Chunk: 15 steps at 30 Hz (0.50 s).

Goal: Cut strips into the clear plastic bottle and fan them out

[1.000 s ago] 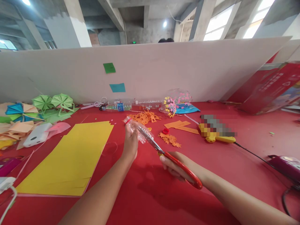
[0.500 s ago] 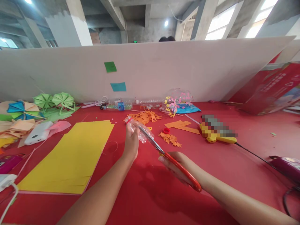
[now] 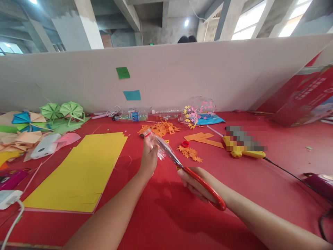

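My left hand [image 3: 150, 157] is closed around a clear plastic bottle [image 3: 164, 148] near its neck, which has a red ring and points away to the upper left. In my right hand [image 3: 196, 180] is a pair of scissors [image 3: 201, 184] with red handles. The scissor blades lie against the bottle, close to my left fingers; whether they pass through the plastic I cannot tell. Right of the bottle are a red bottle cap [image 3: 185, 144] and a small heap of orange paper stars [image 3: 189, 153]. More orange cut-outs [image 3: 160, 128] lie behind the bottle.
Yellow paper sheets [image 3: 75, 173] cover the left of the red table. A yellow glue gun [image 3: 243, 152], partly pixelated, lies at right with its cord. Along the white board [image 3: 161, 76] are a labelled bottle [image 3: 134, 115], a star-covered clear piece [image 3: 200, 109] and green folded paper [image 3: 71, 109].
My left hand and the bottle have shifted slightly right. The scissor blades look more closed together against the bottle. The whole view has also moved a little.
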Motion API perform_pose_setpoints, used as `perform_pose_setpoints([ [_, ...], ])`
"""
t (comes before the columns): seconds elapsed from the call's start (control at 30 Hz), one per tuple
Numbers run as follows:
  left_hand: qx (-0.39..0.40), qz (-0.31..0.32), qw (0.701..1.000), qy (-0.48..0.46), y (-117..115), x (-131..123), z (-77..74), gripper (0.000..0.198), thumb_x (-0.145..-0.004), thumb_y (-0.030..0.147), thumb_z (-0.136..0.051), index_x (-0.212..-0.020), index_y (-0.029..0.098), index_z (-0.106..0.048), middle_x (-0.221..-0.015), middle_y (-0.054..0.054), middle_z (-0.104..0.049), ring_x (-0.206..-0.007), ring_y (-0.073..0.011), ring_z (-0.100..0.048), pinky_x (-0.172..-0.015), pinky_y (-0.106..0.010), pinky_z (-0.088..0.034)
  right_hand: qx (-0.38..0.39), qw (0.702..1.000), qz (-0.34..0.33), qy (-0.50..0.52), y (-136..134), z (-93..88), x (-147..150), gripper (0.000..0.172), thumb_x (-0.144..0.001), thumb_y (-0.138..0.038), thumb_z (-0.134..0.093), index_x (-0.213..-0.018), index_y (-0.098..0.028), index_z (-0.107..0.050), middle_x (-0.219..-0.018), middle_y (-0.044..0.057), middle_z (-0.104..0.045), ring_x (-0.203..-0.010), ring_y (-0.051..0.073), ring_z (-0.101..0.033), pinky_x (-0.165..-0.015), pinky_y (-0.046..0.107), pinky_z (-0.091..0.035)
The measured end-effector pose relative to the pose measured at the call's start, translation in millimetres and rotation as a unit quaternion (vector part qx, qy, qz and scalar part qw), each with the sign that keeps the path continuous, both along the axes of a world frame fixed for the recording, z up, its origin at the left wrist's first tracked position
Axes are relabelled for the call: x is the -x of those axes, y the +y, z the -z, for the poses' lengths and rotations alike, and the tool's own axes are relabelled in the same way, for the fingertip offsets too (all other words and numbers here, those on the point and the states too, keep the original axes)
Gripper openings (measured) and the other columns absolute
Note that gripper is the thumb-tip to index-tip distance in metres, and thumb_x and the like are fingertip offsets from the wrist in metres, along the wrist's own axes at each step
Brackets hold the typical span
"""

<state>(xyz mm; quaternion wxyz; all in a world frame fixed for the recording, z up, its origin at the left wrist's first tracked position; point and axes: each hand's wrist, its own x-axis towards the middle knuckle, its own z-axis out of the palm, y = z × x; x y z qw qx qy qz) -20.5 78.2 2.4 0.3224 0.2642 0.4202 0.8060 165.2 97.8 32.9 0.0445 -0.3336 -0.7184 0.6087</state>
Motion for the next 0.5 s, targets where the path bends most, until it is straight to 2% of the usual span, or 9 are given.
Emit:
perform_pose_setpoints([
  [0.2, 0.003, 0.004, 1.000, 0.000, -0.5, -0.9, -3.0, 0.034, -0.070, 0.022, -0.074, -0.099, 0.024, -0.058, -0.108, -0.009, -0.064, -0.122, -0.0286, -0.051, -0.097, -0.039, -0.043, -0.032, 0.999, 0.014, -0.033, -2.8, -7.6, 2.5, 0.055, -0.081, -0.068, -0.052, -0.059, -0.022, -0.032, -0.039, -0.011, -0.029, -0.031, 0.004, -0.029, -0.035, 0.020, -0.025],
  [0.33, -0.004, 0.002, 1.000, 0.020, 1.0, 1.4, -0.8, 0.033, -0.070, 0.026, -0.074, -0.098, 0.024, -0.057, -0.107, -0.008, -0.063, -0.121, -0.0275, -0.052, -0.099, -0.038, -0.041, -0.027, 0.999, 0.006, -0.023, 0.4, -2.1, 2.1, 0.056, -0.079, -0.072, -0.049, -0.060, -0.022, -0.035, -0.039, -0.011, -0.030, -0.030, 0.005, -0.030, -0.034, 0.019, -0.025],
  [0.5, 0.002, 0.012, 0.995, 0.099, 1.9, 4.7, 1.6, 0.031, -0.074, 0.033, -0.070, -0.100, 0.024, -0.056, -0.102, -0.006, -0.063, -0.110, -0.0254, -0.057, -0.099, -0.037, -0.039, -0.003, 1.000, -0.001, -0.002, 5.5, 7.2, 2.1, 0.056, -0.079, -0.075, -0.046, -0.065, -0.020, -0.042, -0.039, -0.011, -0.035, -0.031, 0.004, -0.031, -0.034, 0.018, -0.026],
])
